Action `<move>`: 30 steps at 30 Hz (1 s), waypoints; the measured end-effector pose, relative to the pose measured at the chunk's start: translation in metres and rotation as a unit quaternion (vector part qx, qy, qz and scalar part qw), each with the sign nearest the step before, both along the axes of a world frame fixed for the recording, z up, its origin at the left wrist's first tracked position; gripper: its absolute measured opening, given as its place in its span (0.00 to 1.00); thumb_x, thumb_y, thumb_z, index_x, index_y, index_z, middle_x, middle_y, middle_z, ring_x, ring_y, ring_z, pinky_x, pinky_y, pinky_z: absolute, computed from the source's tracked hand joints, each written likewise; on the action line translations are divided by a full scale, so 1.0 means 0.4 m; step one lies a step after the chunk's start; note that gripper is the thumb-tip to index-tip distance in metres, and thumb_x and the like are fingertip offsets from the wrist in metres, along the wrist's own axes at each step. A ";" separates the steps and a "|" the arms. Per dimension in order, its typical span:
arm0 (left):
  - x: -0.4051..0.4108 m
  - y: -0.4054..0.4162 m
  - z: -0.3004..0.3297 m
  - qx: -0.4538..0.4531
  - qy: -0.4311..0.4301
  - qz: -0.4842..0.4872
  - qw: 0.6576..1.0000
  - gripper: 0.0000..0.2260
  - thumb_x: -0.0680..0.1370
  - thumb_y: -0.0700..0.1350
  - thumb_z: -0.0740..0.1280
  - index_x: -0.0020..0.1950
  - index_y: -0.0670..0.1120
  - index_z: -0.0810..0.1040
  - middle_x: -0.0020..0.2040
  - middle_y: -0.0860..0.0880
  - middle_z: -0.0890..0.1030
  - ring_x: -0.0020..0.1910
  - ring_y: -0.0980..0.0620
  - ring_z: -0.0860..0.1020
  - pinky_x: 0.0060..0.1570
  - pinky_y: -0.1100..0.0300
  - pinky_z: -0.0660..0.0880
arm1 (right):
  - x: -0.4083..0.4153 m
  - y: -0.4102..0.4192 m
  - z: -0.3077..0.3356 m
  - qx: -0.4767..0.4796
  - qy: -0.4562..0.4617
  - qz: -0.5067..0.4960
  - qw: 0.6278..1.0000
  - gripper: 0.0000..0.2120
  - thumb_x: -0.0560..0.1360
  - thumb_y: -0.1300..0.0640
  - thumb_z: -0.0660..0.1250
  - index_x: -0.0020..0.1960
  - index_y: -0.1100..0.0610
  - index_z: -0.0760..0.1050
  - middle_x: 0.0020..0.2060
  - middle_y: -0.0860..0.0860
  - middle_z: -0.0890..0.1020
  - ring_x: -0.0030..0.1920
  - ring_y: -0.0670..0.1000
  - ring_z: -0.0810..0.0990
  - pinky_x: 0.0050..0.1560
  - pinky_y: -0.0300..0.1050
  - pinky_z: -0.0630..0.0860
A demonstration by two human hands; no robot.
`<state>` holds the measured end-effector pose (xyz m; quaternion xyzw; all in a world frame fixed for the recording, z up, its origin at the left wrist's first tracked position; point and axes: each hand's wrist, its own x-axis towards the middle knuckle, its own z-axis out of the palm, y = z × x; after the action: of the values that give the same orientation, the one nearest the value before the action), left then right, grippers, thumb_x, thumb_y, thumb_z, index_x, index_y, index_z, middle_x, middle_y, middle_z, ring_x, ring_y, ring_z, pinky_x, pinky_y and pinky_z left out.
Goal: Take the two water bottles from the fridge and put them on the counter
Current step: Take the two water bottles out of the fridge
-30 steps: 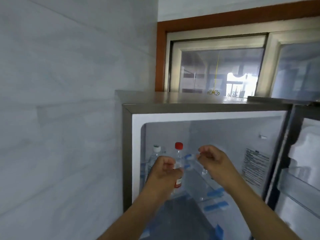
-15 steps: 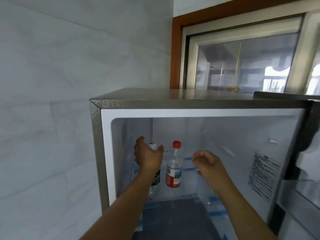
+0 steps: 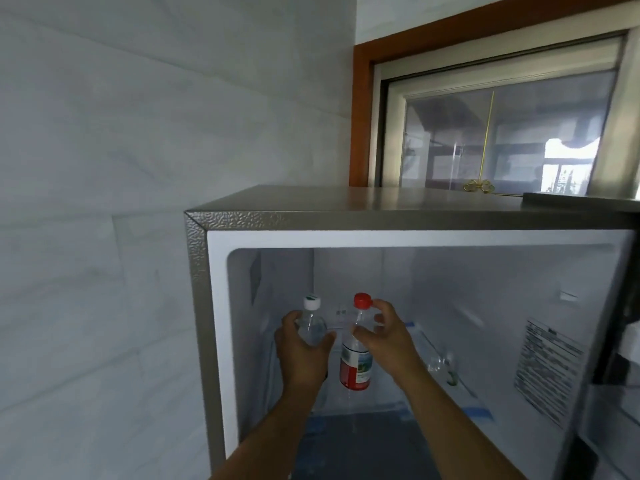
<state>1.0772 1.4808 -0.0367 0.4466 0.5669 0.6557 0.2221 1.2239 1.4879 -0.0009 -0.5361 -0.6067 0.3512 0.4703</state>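
Note:
Two clear water bottles stand upright inside the open fridge [image 3: 199, 306], near its back left. The white-capped bottle [image 3: 311, 317] is on the left, and my left hand [image 3: 303, 351] is wrapped around its body. The red-capped bottle [image 3: 356, 365] with a red label stands just to its right. My right hand [image 3: 384, 337] curls around that bottle's neck, thumb in front and fingers behind, touching or nearly touching it. Both bottles rest on the fridge shelf.
The fridge's steel top [image 3: 381, 202] sits below a window [image 3: 502, 133] with a brown frame. A tiled wall [image 3: 104, 202] runs along the left. The open fridge door [image 3: 620, 393] stands at the right edge. A printed sticker [image 3: 547, 368] is on the inner right wall.
My left hand slid down from the white cap to the bottle's body. My right hand moved left and up from the open shelf space to the red-capped bottle's neck.

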 end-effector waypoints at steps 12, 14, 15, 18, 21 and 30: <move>-0.007 -0.044 -0.001 0.008 0.013 -0.018 1.000 0.28 0.65 0.39 0.80 0.47 0.63 0.68 0.47 0.68 0.72 0.42 0.73 0.76 0.37 0.80 0.71 | -0.028 0.084 -0.072 -0.039 0.007 0.020 0.999 0.36 0.65 0.56 0.82 0.67 0.48 0.67 0.62 0.52 0.79 0.63 0.56 0.78 0.66 0.61 0.75; -0.007 -0.048 -0.003 0.009 0.013 -0.024 1.000 0.28 0.66 0.37 0.80 0.47 0.63 0.68 0.47 0.67 0.72 0.43 0.79 0.75 0.37 0.81 0.71 | -0.019 0.082 -0.086 -0.032 0.019 0.023 0.999 0.38 0.64 0.57 0.82 0.68 0.48 0.66 0.62 0.51 0.77 0.63 0.56 0.77 0.66 0.60 0.76; -0.007 -0.051 -0.001 0.010 0.016 -0.025 1.000 0.28 0.66 0.37 0.80 0.47 0.63 0.68 0.47 0.67 0.73 0.43 0.79 0.75 0.36 0.81 0.71 | -0.015 0.079 -0.091 -0.028 0.026 0.025 0.999 0.38 0.64 0.57 0.82 0.67 0.48 0.66 0.62 0.50 0.76 0.62 0.56 0.76 0.66 0.60 0.76; -0.009 -0.054 0.003 0.006 0.018 -0.029 0.999 0.27 0.67 0.38 0.80 0.47 0.63 0.68 0.47 0.67 0.73 0.42 0.69 0.76 0.35 0.80 0.71 | -0.004 0.075 -0.103 -0.011 0.026 0.032 0.999 0.34 0.66 0.59 0.81 0.65 0.47 0.66 0.58 0.47 0.76 0.60 0.54 0.76 0.60 0.52 0.78; -0.012 -0.055 -0.004 -0.003 0.018 -0.031 0.999 0.27 0.66 0.40 0.80 0.51 0.63 0.69 0.50 0.62 0.77 0.48 0.60 0.78 0.43 0.74 0.73 | 0.006 0.066 -0.105 0.014 0.015 0.019 1.000 0.32 0.66 0.57 0.82 0.62 0.46 0.68 0.54 0.42 0.76 0.56 0.51 0.77 0.51 0.43 0.76; -0.010 -0.119 -0.010 -0.008 0.009 -0.051 0.999 0.20 0.70 0.43 0.77 0.51 0.61 0.72 0.51 0.56 0.82 0.50 0.57 0.81 0.53 0.56 0.79 | 0.030 -0.003 -0.107 0.029 -0.001 0.001 1.000 0.31 0.65 0.55 0.82 0.63 0.46 0.71 0.52 0.42 0.77 0.52 0.47 0.78 0.54 0.46 0.78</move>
<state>1.0731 1.4332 -0.0408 0.4788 0.5506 0.6349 0.2540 1.2359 1.4867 -0.0439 -0.5216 -0.6179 0.3335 0.4847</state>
